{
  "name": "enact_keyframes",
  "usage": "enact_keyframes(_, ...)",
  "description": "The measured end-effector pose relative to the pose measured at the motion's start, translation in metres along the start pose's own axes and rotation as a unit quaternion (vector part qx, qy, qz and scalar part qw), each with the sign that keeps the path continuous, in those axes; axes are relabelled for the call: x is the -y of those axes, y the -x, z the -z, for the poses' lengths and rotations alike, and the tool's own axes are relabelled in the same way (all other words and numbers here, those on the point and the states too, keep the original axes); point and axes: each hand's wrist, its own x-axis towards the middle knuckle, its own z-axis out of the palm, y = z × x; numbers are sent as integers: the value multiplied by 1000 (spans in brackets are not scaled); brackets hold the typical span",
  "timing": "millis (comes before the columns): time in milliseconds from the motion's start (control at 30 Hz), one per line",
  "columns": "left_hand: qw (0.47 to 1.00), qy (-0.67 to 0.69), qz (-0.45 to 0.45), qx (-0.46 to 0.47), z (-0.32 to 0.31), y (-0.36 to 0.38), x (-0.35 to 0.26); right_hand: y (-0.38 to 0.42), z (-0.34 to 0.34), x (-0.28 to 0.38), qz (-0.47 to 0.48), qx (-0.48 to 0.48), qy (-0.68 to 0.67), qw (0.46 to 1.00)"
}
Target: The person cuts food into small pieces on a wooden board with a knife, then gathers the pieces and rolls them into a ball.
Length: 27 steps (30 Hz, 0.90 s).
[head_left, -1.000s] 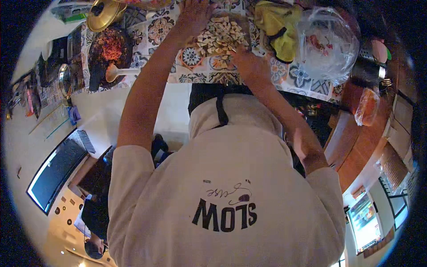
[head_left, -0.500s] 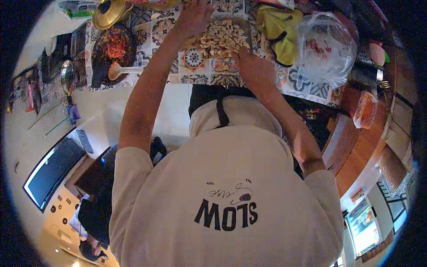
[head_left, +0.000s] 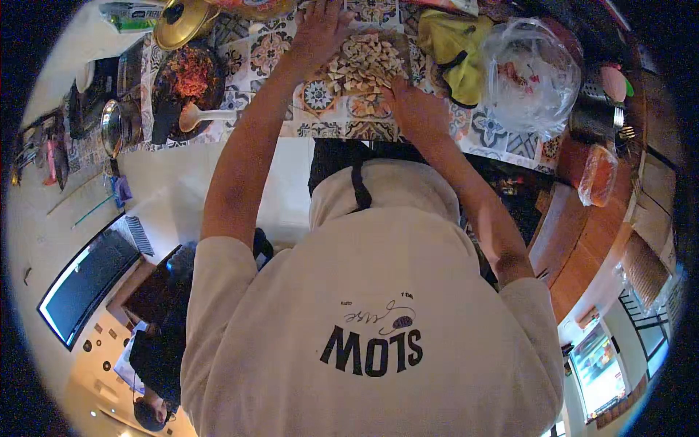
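Pale diced food pieces (head_left: 364,64) lie in a loose pile on the tile-patterned table cover (head_left: 317,95); I cannot make out what food it is. My left hand (head_left: 320,33) is at the pile's far left side, open, with its fingers stretched away from me and nothing seen in them. At the pile's near right edge is my right hand (head_left: 416,109). Its fingers are extended toward the pieces, and the fingertips seem to touch them. A yellow cloth (head_left: 459,54) lies just beyond the right hand.
On the left a dark stone mortar (head_left: 212,87) holds red paste (head_left: 191,76), with a pale spoon (head_left: 207,115) at its near edge. Behind it is a gold lid (head_left: 182,25). A clear plastic bag (head_left: 531,80) and forks (head_left: 622,127) are on the right. Another person (head_left: 153,371) appears at lower left.
My left hand has shifted slightly, with its fingers a little more spread. My right hand stays almost in place at the pile's edge. The pieces look slightly rearranged.
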Motion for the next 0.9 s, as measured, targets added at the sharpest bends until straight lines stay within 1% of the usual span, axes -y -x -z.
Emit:
enact_keyframes(33,1000,21,22,6,8,7,-8,2,1,2,-5,3,-1,1000)
enact_keyframes(100,999,9,36,4,18,15,-15,0,4,5,-16,4,-4,1000)
enact_keyframes(133,999,-13,38,0,17,16,-12,1,6,8,-19,11,-2,1000)
enact_keyframes(200,992,-120,37,-27,9,13,2,-2,12,14,-28,24,2,999)
enact_keyframes(233,988,-147,47,-29,18,18,-14,-2,11,14,-25,21,-3,999)
enact_keyframes(267,994,-58,78,42,30,25,-30,-2,8,13,-23,20,-8,1000)
enact_keyframes(400,991,-125,-33,-18,2,16,-1,-3,-17,1,-6,0,5,1000)
enact_keyframes(467,982,-163,-81,-50,-12,15,20,-2,-9,2,-1,9,-18,1000)
enact_keyframes(500,986,-153,-50,-51,-15,10,22,-3,-6,2,1,11,-30,999)
enact_keyframes(600,988,-149,-4,-41,-18,8,28,-1,-17,-6,27,-39,-66,997)
enact_keyframes(633,994,-101,-1,-29,-3,11,8,-2,-14,-4,12,-30,-55,998)
enact_keyframes(733,994,26,104,11,23,23,-29,1,0,3,-18,3,-33,999)
enact_keyframes(833,999,-3,30,-16,30,30,-34,-3,8,6,-13,14,-32,999)
enact_keyframes(900,999,18,36,-10,23,24,-25,-3,8,6,-11,11,-31,999)
